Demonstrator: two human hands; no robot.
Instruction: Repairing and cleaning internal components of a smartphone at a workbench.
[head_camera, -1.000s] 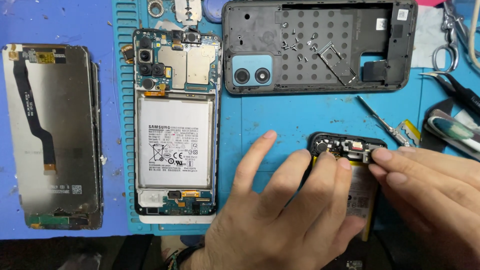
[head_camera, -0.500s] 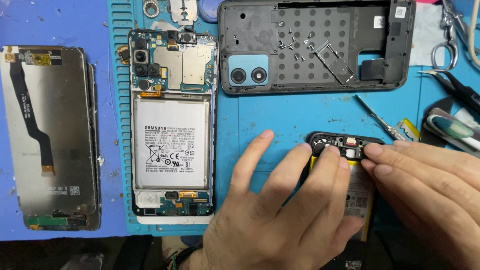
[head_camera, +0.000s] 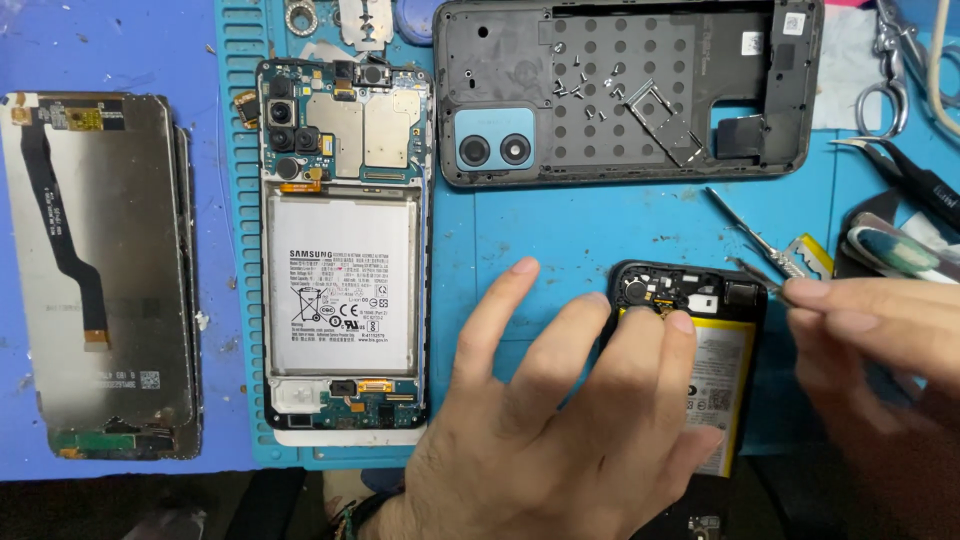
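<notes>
Yellow battery (head_camera: 722, 385) shows inside the small opened phone (head_camera: 690, 300) on the blue desk (head_camera: 590, 235). Left hand (head_camera: 560, 430) presses on it with spread fingers (head_camera: 680, 335), keeping it steady, while right hand (head_camera: 880, 340) pinches thin tweezers (head_camera: 757, 272) at its top corner.

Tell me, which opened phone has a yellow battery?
The small phone with the yellow battery under the left hand. The opened phone standing alone on the mat has a white battery instead.

The blue worktop (head_camera: 150, 40) carries a ridged repair mat (head_camera: 560, 230), a detached screen panel (head_camera: 100, 270), tweezers (head_camera: 905, 180) and scissors (head_camera: 890, 60).
</notes>
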